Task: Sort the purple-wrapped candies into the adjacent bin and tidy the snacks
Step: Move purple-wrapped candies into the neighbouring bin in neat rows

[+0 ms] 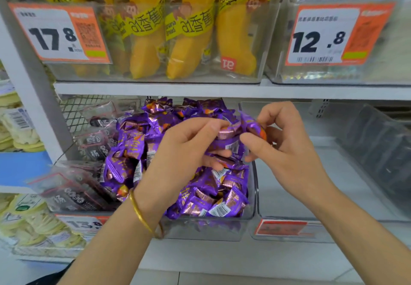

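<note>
A heap of purple-wrapped candies (142, 142) fills a clear bin (206, 229) on the lower shelf. My left hand (184, 158) hovers over the heap and grips several purple candies (229, 144) in its curled fingers. Just right of it, my right hand (287, 142) pinches one purple candy (252, 124) between thumb and fingers, above the bin's right wall. The adjacent clear bin (289, 196) to the right shows a bare floor.
Dark snack packets in clear wrap (73, 187) lie left of the purple heap. Yellow banana-bread packs (191, 29) fill the upper bin, with price tags 17.8 (57, 33) and 12.8 (327, 36). Pale round snacks (20, 120) stack at far left. A dark slanted divider (382, 142) stands at right.
</note>
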A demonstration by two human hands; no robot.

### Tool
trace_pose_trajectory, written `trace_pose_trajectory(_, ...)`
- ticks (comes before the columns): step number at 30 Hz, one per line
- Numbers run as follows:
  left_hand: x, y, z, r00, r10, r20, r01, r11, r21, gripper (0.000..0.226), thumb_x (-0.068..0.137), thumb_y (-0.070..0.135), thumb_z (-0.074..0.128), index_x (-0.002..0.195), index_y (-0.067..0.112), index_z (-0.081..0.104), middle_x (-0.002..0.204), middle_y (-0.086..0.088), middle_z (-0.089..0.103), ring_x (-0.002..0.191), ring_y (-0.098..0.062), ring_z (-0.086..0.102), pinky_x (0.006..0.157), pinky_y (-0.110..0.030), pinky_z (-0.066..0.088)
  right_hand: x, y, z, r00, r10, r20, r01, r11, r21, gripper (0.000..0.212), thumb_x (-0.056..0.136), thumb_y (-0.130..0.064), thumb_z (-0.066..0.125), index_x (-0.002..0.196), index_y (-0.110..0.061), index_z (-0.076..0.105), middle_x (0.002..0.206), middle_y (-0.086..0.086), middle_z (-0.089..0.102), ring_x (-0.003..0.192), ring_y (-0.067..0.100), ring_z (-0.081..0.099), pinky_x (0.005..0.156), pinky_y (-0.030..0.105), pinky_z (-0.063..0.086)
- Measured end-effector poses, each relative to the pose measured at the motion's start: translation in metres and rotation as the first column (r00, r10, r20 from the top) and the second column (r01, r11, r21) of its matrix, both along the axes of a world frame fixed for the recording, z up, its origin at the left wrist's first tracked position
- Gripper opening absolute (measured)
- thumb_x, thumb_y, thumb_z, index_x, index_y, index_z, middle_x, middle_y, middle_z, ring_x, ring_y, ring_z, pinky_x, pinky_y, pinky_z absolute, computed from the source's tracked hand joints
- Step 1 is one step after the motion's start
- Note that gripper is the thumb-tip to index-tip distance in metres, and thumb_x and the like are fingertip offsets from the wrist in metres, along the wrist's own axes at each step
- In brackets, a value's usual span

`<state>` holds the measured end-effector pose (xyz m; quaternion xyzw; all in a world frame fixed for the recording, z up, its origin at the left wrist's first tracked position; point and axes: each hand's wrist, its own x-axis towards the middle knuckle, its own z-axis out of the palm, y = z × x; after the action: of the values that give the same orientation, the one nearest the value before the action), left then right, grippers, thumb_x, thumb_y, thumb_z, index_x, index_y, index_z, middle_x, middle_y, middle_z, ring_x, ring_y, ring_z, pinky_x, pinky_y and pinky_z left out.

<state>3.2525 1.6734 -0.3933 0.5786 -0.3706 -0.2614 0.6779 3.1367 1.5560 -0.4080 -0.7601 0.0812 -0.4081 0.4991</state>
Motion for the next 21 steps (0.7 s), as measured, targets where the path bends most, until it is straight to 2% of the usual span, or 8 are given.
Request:
trace_pose_trajectory(2, -0.001, 0.000, -0.003, 0.997, -0.059, -0.051, 0.059, 0.998, -0.002, 0.019, 0.091, 0.009, 0.051, 0.098, 0.010, 0.069, 0.090, -0.009, 0.070, 0.071, -0.019, 0.067, 0.058, -0.023, 0.054, -0.001, -0.003, -0.001, 1.000, -0.017, 0.010, 0.017, 0.999, 0.033, 0.030, 0.073, -0.016, 0.072, 0.078, -0.032, 0.047, 0.073, -0.015, 0.051, 0.060, 0.009, 0.051, 0.051, 0.021, 0.048)
trace_pose_trajectory(5, 0.007, 0.001, -0.012, 0.993, -0.035, 0.109, 0.031, 0.999, 0.039, 0.026, 0.085, 0.002, 0.062, 0.104, 0.020, 0.066, 0.099, 0.002, 0.069, 0.078, -0.012, 0.065, 0.073, -0.026, 0.056, 0.000, -0.009, -0.001, 0.997, -0.052, 0.056, 0.046, 0.993, 0.113, 0.027, 0.066, -0.017, 0.075, 0.075, -0.031, 0.053, 0.069, -0.012, 0.055, 0.059, 0.008, 0.050, 0.053, 0.019, 0.045)
trace_pose_trajectory(7, 0.011, 0.002, -0.016, 0.966, -0.030, 0.258, 0.009, 0.996, 0.083, 0.048, 0.077, 0.006, 0.071, 0.116, 0.031, 0.056, 0.109, 0.009, 0.065, 0.089, -0.011, 0.062, 0.080, -0.026, 0.052, 0.000, -0.011, -0.002, 0.996, -0.053, 0.078, 0.043, 0.991, 0.123, 0.029, 0.061, -0.021, 0.078, 0.077, -0.034, 0.057, 0.072, -0.013, 0.061, 0.064, 0.005, 0.055, 0.061, 0.019, 0.047)
trace_pose_trajectory(9, 0.011, 0.002, -0.018, 0.943, -0.068, 0.326, 0.043, 0.996, 0.081, 0.071, 0.075, 0.000, 0.071, 0.128, 0.037, 0.042, 0.113, 0.011, 0.060, 0.094, -0.008, 0.059, 0.078, -0.025, 0.051, 0.001, -0.009, -0.002, 0.996, -0.058, 0.064, 0.051, 0.994, 0.093, 0.030, 0.060, -0.018, 0.077, 0.080, -0.032, 0.059, 0.080, -0.013, 0.065, 0.072, 0.004, 0.060, 0.069, 0.017, 0.047)
trace_pose_trajectory(12, 0.010, 0.001, -0.019, 0.931, -0.109, 0.347, 0.101, 0.994, 0.042, 0.090, 0.070, -0.003, 0.070, 0.134, 0.045, 0.027, 0.114, 0.008, 0.056, 0.102, -0.008, 0.060, 0.076, -0.024, 0.052, 0.002, -0.002, -0.001, 0.999, -0.047, 0.014, 0.047, 0.999, 0.001, 0.029, 0.066, -0.009, 0.070, 0.088, -0.027, 0.062, 0.095, 0.000, 0.064, 0.084, 0.007, 0.063, 0.077, 0.017, 0.046)
trace_pose_trajectory(16, 0.011, 0.001, -0.020, 0.937, -0.139, 0.321, 0.136, 0.990, 0.033, 0.099, 0.066, -0.001, 0.071, 0.142, 0.038, 0.019, 0.112, 0.002, 0.059, 0.104, -0.009, 0.061, 0.076, -0.023, 0.051, 0.004, -0.004, -0.003, 1.000, 0.008, -0.006, -0.008, 0.993, -0.119, 0.035, 0.069, -0.006, 0.067, 0.098, -0.025, 0.065, 0.104, -0.004, 0.058, 0.104, 0.009, 0.058, 0.091, 0.022, 0.043)
trace_pose_trajectory(18, 0.009, 0.002, -0.020, 0.950, -0.159, 0.269, 0.160, 0.987, 0.020, 0.098, 0.065, -0.003, 0.072, 0.142, 0.035, 0.022, 0.115, 0.001, 0.061, 0.099, -0.011, 0.064, 0.078, -0.021, 0.051, 0.006, -0.003, -0.004, 0.999, 0.044, -0.023, -0.047, 0.988, -0.147, 0.034, 0.072, -0.013, 0.067, 0.103, -0.026, 0.066, 0.111, -0.005, 0.060, 0.112, 0.014, 0.056, 0.096, 0.025, 0.042)
trace_pose_trajectory(21, 0.009, 0.002, -0.019, 0.963, -0.158, 0.217, 0.163, 0.987, -0.005, 0.083, 0.062, 0.004, 0.071, 0.134, 0.028, 0.037, 0.119, 0.001, 0.061, 0.099, -0.014, 0.065, 0.083, -0.026, 0.052, 0.007, -0.001, -0.004, 0.995, 0.081, -0.051, -0.088, 0.984, -0.156, 0.043, 0.073, 0.001, 0.061, 0.108, -0.022, 0.065, 0.117, -0.005, 0.060, 0.116, 0.008, 0.054, 0.096, 0.019, 0.041)
